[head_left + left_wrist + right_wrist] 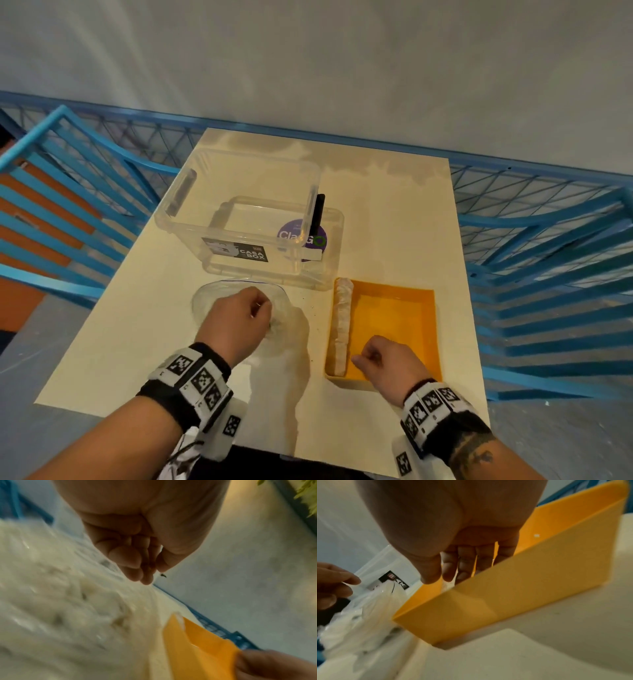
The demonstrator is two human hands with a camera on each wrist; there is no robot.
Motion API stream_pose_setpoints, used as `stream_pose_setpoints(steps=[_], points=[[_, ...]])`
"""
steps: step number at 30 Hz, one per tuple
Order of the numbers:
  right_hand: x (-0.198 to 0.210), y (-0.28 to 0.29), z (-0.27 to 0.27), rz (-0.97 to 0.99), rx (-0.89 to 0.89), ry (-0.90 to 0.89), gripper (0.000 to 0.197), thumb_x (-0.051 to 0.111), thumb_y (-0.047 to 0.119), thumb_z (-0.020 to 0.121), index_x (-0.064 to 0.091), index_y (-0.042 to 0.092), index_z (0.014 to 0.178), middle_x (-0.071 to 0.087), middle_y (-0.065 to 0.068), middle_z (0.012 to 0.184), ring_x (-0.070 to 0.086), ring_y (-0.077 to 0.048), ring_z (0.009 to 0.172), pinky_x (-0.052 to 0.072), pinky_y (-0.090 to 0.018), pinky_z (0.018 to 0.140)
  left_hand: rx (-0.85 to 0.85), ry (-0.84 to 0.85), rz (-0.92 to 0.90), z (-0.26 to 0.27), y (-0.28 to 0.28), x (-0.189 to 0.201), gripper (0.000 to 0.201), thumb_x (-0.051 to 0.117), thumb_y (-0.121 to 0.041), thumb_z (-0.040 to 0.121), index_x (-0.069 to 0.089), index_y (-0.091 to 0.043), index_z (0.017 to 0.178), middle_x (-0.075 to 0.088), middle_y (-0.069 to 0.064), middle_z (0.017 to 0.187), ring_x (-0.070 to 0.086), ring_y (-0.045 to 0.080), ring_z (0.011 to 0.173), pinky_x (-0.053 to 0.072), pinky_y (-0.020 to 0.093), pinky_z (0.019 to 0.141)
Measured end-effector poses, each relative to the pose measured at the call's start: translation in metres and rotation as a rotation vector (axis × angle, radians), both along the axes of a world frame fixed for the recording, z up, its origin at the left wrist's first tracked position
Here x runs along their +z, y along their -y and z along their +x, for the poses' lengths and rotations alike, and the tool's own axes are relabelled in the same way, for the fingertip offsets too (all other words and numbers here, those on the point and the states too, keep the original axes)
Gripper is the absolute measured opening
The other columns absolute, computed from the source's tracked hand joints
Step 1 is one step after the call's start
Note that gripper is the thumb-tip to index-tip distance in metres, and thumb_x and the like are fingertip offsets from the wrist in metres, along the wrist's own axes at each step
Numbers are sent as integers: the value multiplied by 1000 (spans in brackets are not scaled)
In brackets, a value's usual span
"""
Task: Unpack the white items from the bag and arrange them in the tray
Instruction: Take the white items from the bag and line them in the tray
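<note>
A clear plastic bag [236, 291] lies crumpled on the cream table, blurred in the left wrist view as the bag [60, 601]. My left hand [263, 318] sits on top of it with the fingers curled, pinching the plastic. To the right is the yellow tray [394, 318], with a row of white items [343, 318] along its left wall. My right hand [363, 359] is inside the tray's front left corner. In the right wrist view the right hand [443, 577] pinches a white item [448, 584] between thumb and fingers, just behind the tray wall [522, 588].
A big clear storage box [236, 251] stands behind the bag and tray, with a black upright object [317, 216] at its right side. Blue metal railing [548, 240] surrounds the table on both sides and at the back. The table's front edge is near my wrists.
</note>
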State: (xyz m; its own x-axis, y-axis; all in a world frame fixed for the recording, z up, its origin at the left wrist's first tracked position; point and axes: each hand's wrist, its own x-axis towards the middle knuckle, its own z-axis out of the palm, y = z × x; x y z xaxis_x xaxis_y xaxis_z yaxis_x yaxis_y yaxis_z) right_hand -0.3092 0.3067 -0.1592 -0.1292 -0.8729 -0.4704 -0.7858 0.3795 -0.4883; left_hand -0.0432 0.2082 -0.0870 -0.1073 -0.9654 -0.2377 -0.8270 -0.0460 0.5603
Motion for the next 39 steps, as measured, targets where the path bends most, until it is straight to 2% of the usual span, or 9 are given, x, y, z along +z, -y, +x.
stream_pose_setpoints(steps=[5, 10, 16, 20, 23, 25, 29, 35, 39], points=[[-5, -20, -2, 26, 108, -120, 43, 41, 66, 91, 64, 30, 97, 68, 8, 95, 61, -18, 92, 49, -33, 80, -141, 478, 40, 35, 36, -16, 22, 51, -21, 92, 73, -20, 95, 72, 4, 96, 65, 25, 91, 43, 26, 68], [3, -21, 2, 17, 127, -173, 50, 37, 69, 91, 65, 29, 101, 69, 7, 98, 60, -18, 96, 45, -31, 85, -236, 633, 168, 32, 46, -42, 24, 54, -28, 87, 72, -23, 102, 71, -1, 98, 67, 20, 90, 54, 29, 75], [9, -22, 1, 32, 104, -146, 49, 40, 71, 89, 65, 30, 98, 58, 12, 85, 59, -18, 96, 43, -31, 87, -180, 480, 187, 32, 40, -51, 22, 60, -39, 86, 71, -30, 102, 72, -3, 95, 65, 17, 85, 54, 30, 81], [11, -22, 1, 40, 105, -143, 49, 41, 72, 88, 65, 31, 98, 54, 14, 83, 57, -17, 96, 42, -31, 88, -171, 465, 185, 32, 31, -49, 20, 58, -37, 90, 69, -28, 105, 65, -3, 89, 57, 18, 80, 45, 27, 75], [7, -21, 1, 34, 96, -136, 50, 41, 74, 86, 66, 31, 97, 60, 13, 86, 57, -17, 95, 43, -31, 87, -113, 401, 177, 33, 27, -38, 9, 64, -42, 88, 68, -34, 87, 61, -6, 81, 56, 16, 77, 42, 28, 70], [6, -21, 0, 31, 82, -129, 51, 41, 75, 85, 66, 32, 97, 64, 12, 89, 58, -16, 93, 44, -31, 85, -84, 394, 115, 36, 27, -30, 13, 67, -47, 83, 65, -36, 76, 61, -5, 78, 57, 17, 75, 46, 30, 68], [6, -21, 0, 37, 72, -108, 48, 41, 76, 84, 64, 34, 93, 61, 15, 86, 58, -14, 91, 46, -31, 86, -70, 264, 49, 38, 23, -22, 13, 72, -42, 84, 68, -32, 77, 63, -5, 74, 57, 19, 78, 46, 31, 70], [6, -21, 0, 53, 80, -97, 40, 40, 75, 85, 56, 38, 86, 60, 15, 87, 59, -13, 91, 48, -31, 85, -1, 54, 14, 38, 26, -25, 26, 66, -26, 92, 58, -24, 68, 64, -1, 69, 58, 20, 71, 39, 31, 63], [6, -20, 0, 61, 82, -93, 40, 39, 74, 86, 57, 37, 86, 60, 15, 84, 59, -14, 89, 47, -31, 85, 108, -118, 113, 39, 26, -22, 26, 63, -31, 93, 59, -16, 73, 64, 2, 72, 57, 23, 71, 41, 33, 63]])
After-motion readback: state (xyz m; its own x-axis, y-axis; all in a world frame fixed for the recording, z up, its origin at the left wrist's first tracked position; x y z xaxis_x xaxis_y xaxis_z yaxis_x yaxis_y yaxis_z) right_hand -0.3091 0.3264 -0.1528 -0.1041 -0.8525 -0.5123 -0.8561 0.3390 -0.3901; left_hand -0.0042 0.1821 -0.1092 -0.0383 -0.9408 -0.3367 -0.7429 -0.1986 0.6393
